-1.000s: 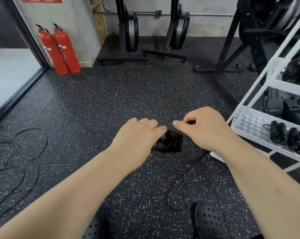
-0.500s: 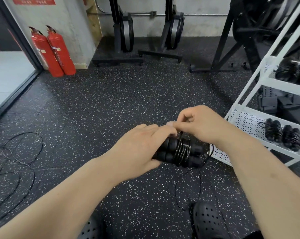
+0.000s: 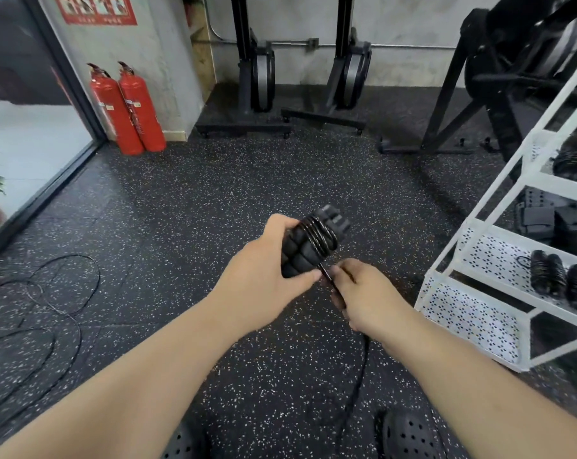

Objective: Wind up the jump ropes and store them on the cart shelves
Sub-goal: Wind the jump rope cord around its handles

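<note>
Squarely ahead of you, your left hand [image 3: 264, 283] is curling around the paired jump rope handles [image 3: 308, 248], tilting them up and away, while your right hand [image 3: 370, 296], just below them, is pinching the cord [image 3: 358, 382] between fingertips.

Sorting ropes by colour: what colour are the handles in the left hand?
Black handles, clearest in the head view.

foam, gloss and flecked rubber

matt black ribbed foam jump-rope handles [image 3: 297, 256] carry coils of thin glossy black cord [image 3: 317, 236]. the black white-flecked rubber floor [image 3: 214, 210] looks grainy; white perforated painted-metal cart shelves [image 3: 489, 256] smooth; glossy red metal fire extinguishers [image 3: 136, 111] shine.
</note>
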